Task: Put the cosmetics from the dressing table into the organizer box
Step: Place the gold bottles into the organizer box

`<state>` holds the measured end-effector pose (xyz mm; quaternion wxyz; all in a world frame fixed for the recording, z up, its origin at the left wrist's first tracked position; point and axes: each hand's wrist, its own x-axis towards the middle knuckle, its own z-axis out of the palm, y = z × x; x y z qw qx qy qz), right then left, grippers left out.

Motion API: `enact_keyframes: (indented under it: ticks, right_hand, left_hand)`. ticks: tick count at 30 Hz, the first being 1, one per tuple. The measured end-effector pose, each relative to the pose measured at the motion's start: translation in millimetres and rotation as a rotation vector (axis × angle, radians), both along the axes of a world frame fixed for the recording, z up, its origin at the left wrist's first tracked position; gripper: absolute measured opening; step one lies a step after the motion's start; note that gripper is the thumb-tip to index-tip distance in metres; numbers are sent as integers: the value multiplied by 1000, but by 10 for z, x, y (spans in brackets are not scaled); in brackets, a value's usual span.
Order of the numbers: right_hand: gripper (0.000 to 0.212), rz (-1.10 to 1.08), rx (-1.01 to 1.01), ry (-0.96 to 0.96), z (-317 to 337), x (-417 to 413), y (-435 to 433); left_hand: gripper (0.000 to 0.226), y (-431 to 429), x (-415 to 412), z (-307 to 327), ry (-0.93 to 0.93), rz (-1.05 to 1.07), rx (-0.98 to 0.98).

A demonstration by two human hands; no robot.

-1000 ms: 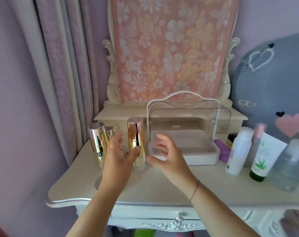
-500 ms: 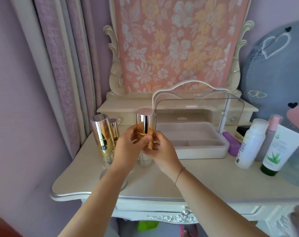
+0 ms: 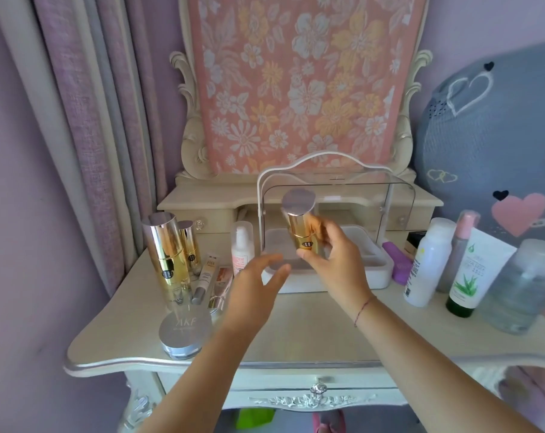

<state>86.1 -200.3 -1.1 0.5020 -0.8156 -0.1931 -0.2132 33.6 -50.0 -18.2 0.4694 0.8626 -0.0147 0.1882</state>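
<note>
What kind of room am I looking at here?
Probably a bedroom vanity corner: a cream carved dressing table holding a tall gold cosmetic bottle and others, lilac fabric curtains beside it, and a grey heart-patterned cushion at the right.

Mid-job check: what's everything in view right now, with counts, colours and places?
organizer: 1, white tray, clear lid up, table centre
held bottle: 1, gold, over organizer
gold bottles: 2, standing, table left
tubes: 2, beige, beside gold bottles
jar: 1, silver lid, front left
pump bottle: 1, white, left of organizer
purple case: 1, right of organizer
right bottles: 4, white, pink-capped, aloe-print, clear, table right
table: 1, cream
left hand: open, empty
right hand: grips held bottle
</note>
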Motion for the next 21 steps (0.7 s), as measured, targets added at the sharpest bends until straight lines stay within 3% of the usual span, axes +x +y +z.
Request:
enact_keyframes:
  ticks: [5, 9, 15, 21]
  right_hand:
    - [50, -49, -187, -58, -9, 336, 8]
    - [48, -21, -232, 2, -99, 588, 82]
    - [40, 15, 20, 208, -199, 860, 194]
    - [42, 58, 95, 273, -165, 1001, 337]
  left_hand:
    - [23, -97, 141, -153, -50, 2, 96]
    - [18, -95, 212, -274, -127, 10, 139]
    - [28, -41, 271, -420, -179, -12, 189]
    - [28, -26, 271, -427, -197, -36, 170]
